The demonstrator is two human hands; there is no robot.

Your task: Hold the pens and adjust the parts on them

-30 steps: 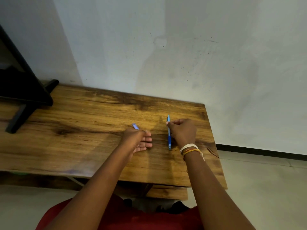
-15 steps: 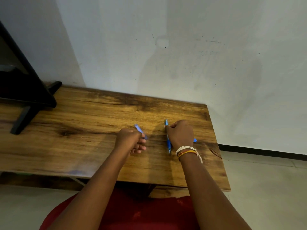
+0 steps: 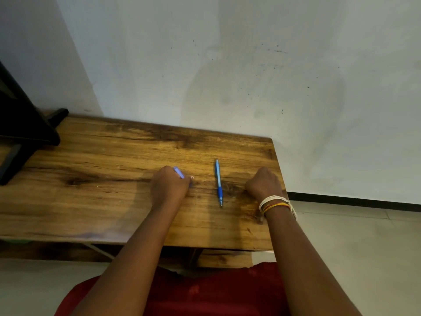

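Worktop: wooden worktop (image 3: 95,201) is standing against a scuffed pale wall, with a black stand (image 3: 25,137) sitting at its far left end.
Blue pen: the blue pen (image 3: 219,183) is lying free on the wood, tip pointing toward the person, nothing touching it.
Left hand: the left hand (image 3: 169,187) is resting left of the blue pen, its fingers curling round a small pale-blue piece, likely a pen cap (image 3: 179,172).
Right hand: the right hand (image 3: 264,184) is resting right of the blue pen, near the worktop's right edge, fingers clenched; whether anything is inside, I cannot tell.
Progress: judging by this, the pen is set down and uncapped; the cap is not yet laid down.
Change: half a second ago the right hand was gripping the blue pen; now it is sitting well clear of it.
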